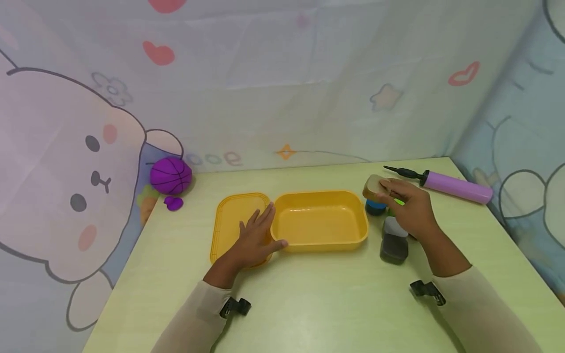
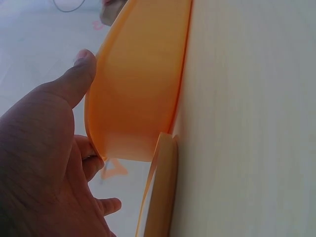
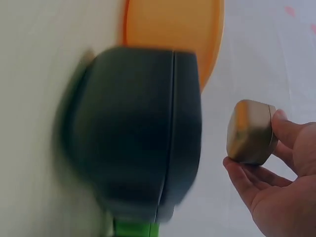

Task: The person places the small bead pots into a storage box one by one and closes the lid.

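Observation:
My right hand point(image 1: 408, 206) pinches a small tan rounded case point(image 1: 372, 186) between thumb and fingers, raised beside the right end of a yellow plastic box point(image 1: 320, 245). A lid seam shows on this case point(image 3: 252, 131) in the right wrist view. With fingers extended, my left hand point(image 1: 256, 240) rests at the box's left rim, partly over a flat yellow lid point(image 1: 229, 225). The left wrist view has the thumb along the rim of the box point(image 2: 138, 74). Near the right hand stand a dark grey rounded case point(image 1: 394, 245), a blue-and-black piece point(image 1: 376, 207) and a green piece point(image 1: 396, 208), partly hidden.
A purple pump point(image 1: 459, 186) with a black nozzle lies at the back right. At the back left sit a purple ball point(image 1: 171, 176) and a small purple duck point(image 1: 173, 203). A printed cloth point(image 1: 282, 98) hangs behind the pale table point(image 1: 326, 304).

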Tool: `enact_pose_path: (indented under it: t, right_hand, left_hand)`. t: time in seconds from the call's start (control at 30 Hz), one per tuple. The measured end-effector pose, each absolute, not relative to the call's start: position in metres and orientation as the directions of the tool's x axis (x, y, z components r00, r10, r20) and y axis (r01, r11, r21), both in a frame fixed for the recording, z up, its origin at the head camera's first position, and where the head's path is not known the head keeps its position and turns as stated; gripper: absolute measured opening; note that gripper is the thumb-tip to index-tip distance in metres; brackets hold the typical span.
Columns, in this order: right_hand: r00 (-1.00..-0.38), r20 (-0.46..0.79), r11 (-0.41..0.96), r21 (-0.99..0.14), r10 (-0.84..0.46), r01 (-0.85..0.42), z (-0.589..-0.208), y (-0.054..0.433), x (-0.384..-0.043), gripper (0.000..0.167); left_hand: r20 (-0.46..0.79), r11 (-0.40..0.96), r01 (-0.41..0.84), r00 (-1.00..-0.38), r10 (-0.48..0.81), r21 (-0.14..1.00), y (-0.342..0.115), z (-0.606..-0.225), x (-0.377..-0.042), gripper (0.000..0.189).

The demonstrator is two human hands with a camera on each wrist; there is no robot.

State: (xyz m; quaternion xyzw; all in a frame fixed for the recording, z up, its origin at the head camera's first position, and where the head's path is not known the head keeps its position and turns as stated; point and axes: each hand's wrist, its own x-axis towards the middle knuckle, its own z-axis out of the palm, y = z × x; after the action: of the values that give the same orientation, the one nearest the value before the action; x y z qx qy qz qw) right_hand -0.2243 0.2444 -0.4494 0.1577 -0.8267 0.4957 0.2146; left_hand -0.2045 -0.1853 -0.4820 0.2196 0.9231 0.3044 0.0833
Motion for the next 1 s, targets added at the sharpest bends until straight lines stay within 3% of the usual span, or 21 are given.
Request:
enact_pose_path:
  t: [0.4, 1.0]
  right_hand:
    - [-0.873, 0.460, 0.400, -0.778, -0.164, -0.485, -0.444, 0.188, -0.235, 0.039]
    - [-0.900, 0.351, 0.454, -0.778, -0.260, -0.434, -0.451, 0.120, -0.245, 0.038]
  left_hand:
    - [-0.029, 0.726, 0.350, -0.891, 0.453, 0.591, -0.186, -0.482, -0.204, 0.105]
    - [-0.013, 0.742, 0.355, -0.898, 0.440, 0.569, -0.186, -0.484, -0.206, 0.104]
